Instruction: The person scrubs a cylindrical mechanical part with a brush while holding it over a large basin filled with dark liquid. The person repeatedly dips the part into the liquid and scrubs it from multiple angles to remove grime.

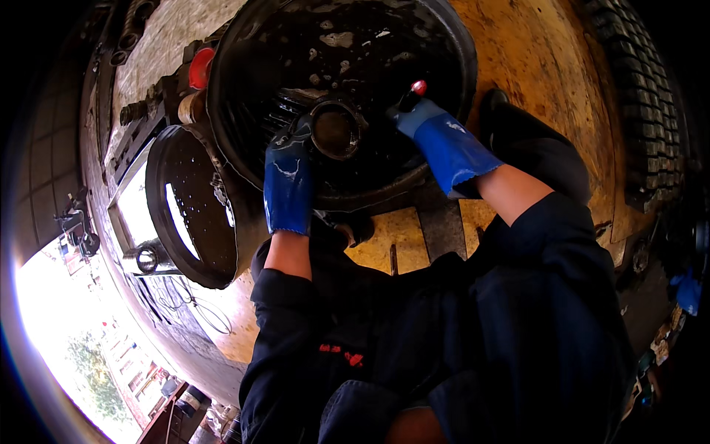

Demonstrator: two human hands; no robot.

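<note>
A big round black tub (464,70) holds dark liquid with patches of foam. Inside it sits a dark metal part with a round, ring-like opening (336,130). My left hand (288,159), in a blue rubber glove, grips the left side of that part. Over the tub's right side, my right hand (427,127), gloved the same way, is closed round a tool with a red tip (419,87); its other end is lost in shadow, so its kind cannot be made out. Dark ridges show in the tub left of the round part.
A second black pan (159,200) with liquid stands left of the tub, beside a shiny metal cylinder (146,259). A red round object (200,68) lies by the tub's upper left rim. A large tyre (643,96) stands at the far right; thin wire (196,303) lies on the floor.
</note>
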